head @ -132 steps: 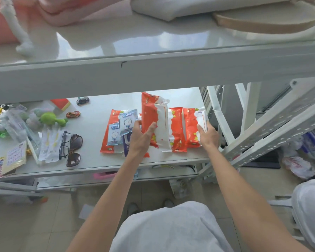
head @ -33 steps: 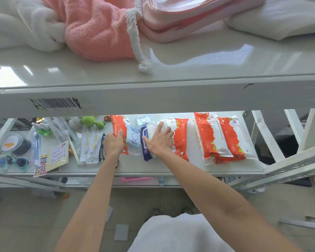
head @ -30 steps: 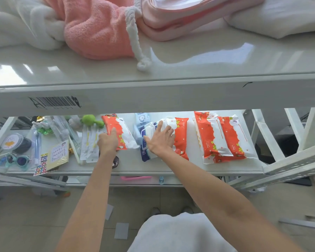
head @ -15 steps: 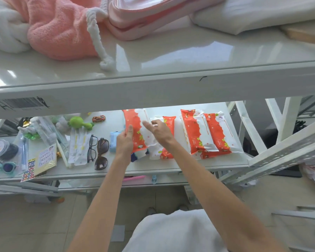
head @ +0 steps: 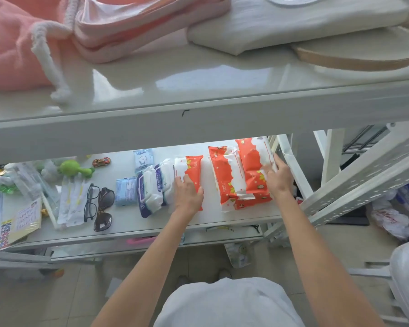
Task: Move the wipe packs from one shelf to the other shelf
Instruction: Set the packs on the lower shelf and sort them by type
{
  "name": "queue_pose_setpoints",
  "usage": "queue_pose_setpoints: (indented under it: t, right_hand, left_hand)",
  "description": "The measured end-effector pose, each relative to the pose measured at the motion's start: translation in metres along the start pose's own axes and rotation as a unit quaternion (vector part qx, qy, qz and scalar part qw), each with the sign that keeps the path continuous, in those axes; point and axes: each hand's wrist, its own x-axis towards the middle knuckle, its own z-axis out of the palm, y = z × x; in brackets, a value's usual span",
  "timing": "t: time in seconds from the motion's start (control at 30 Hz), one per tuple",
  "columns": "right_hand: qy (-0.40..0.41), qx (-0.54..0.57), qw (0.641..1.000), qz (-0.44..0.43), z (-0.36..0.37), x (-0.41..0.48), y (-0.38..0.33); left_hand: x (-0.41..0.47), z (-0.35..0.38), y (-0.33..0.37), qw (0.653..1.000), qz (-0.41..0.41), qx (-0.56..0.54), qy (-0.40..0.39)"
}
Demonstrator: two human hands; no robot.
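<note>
Wipe packs lie on the lower shelf (head: 128,223). My left hand (head: 188,195) lies over the near end of an orange and white wipe pack (head: 193,167) in the middle, thumb on its right side. My right hand (head: 277,179) grips the right edge of another orange pack (head: 252,154), which lies on top of two more orange packs (head: 224,182) at the shelf's right end. White and purple wipe packs (head: 151,190) sit just left of my left hand. A small blue pack (head: 126,191) and a small pale sachet (head: 143,159) lie further left.
The upper shelf (head: 198,90) carries a pink towel (head: 12,43), a white cushion (head: 293,22) and a round wooden board (head: 354,56). Glasses (head: 91,201), sunglasses (head: 103,210), a green toy (head: 75,168) and a toy car (head: 101,162) lie left. White frame braces (head: 364,175) stand right.
My right hand carried the orange pack rightward and set it on the stack at the shelf's right end. My left hand let go of it and moved onto the middle orange pack.
</note>
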Motion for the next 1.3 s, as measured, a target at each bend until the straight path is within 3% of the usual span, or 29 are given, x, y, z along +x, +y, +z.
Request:
queue_pose_setpoints:
  t: [0.2,0.57,0.67,0.8,1.03,1.17,1.3]
  right_hand:
    - [-0.046,-0.058,0.996,0.041,-0.005,0.008,0.036]
    - [-0.089,-0.193,0.976,0.041,-0.001,0.029,0.050]
    - [-0.109,-0.197,0.973,0.047,-0.005,0.030,0.048]
    - [-0.120,-0.224,0.966,0.041,-0.004,0.031,0.042]
    - [-0.115,-0.207,0.971,0.036,-0.001,0.036,0.049]
    - [-0.105,-0.217,0.970,0.037,0.000,0.036,0.050]
    - [-0.103,-0.211,0.971,0.043,0.003,0.035,0.051]
  left_hand:
    - [0.003,0.027,0.006,0.990,-0.052,0.133,-0.014]
    - [0.025,0.026,0.012,0.985,-0.104,0.137,0.022]
    - [0.032,0.019,0.013,0.983,-0.143,0.118,0.000]
    - [0.033,0.019,0.021,0.978,-0.208,0.009,-0.031]
    - [0.041,0.002,0.001,0.965,-0.202,-0.166,0.005]
    - [0.044,-0.027,-0.007,0.931,-0.189,-0.306,0.060]
    - [0.040,-0.029,0.024,0.902,-0.162,-0.399,0.035]
